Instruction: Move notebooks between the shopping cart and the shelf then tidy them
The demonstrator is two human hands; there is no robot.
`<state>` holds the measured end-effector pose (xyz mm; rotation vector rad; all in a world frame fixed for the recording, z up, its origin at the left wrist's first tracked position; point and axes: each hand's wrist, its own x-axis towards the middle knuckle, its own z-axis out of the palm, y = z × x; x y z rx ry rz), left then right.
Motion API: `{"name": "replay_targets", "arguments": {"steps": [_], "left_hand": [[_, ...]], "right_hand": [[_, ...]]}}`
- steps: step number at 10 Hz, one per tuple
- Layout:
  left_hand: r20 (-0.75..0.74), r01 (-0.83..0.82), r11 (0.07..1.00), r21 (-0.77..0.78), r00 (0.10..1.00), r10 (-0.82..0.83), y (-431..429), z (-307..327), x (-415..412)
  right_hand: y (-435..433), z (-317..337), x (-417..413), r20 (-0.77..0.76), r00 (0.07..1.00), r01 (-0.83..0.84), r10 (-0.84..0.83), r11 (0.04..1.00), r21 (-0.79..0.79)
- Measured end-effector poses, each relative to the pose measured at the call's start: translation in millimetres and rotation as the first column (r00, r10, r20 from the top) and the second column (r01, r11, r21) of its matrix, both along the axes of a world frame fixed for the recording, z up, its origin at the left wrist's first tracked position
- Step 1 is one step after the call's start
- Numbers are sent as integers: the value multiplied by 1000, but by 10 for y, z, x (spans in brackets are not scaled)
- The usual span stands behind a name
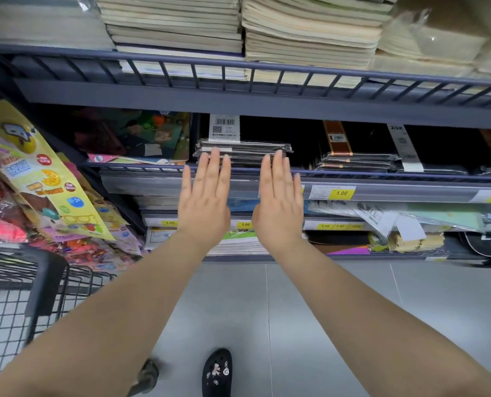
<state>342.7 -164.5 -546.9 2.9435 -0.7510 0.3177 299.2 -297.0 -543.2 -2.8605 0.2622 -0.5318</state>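
A stack of black notebooks in clear wrap [245, 152] lies on the middle shelf [381, 175], behind its front rail. My left hand [204, 200] and my right hand [280, 200] are both stretched out flat, fingers straight and together, palms facing the shelf. Their fingertips reach the front edge of the stack, left hand at its left part, right hand at its right part. Neither hand holds anything. The black wire shopping cart [18, 299] stands at the lower left, and I see no notebook in the part that shows.
Tall piles of cream notebooks [310, 32] fill the top shelf. More wrapped black notebooks [356, 161] lie to the right on the middle shelf, colourful books [141, 138] to the left. Sticker packs [46, 179] hang at the left. Lower shelves carry yellow price tags [341, 193]. Grey floor lies below.
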Motion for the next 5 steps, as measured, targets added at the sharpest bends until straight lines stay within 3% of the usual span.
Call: {"name": "replay_targets", "arguments": {"steps": [1,4,5], "left_hand": [[-55,-36,989,146,998,44,32,16,96],[-173,-68,972,225,979,108,-90,168,48],[-253,-47,987,152,964,85,-94,342,-28]], "right_hand": [[-45,-16,64,-76,996,-48,42,996,-75],[-72,148,83,-321,944,-100,70,992,-80],[-139,356,18,-348,930,-125,120,992,9]]}}
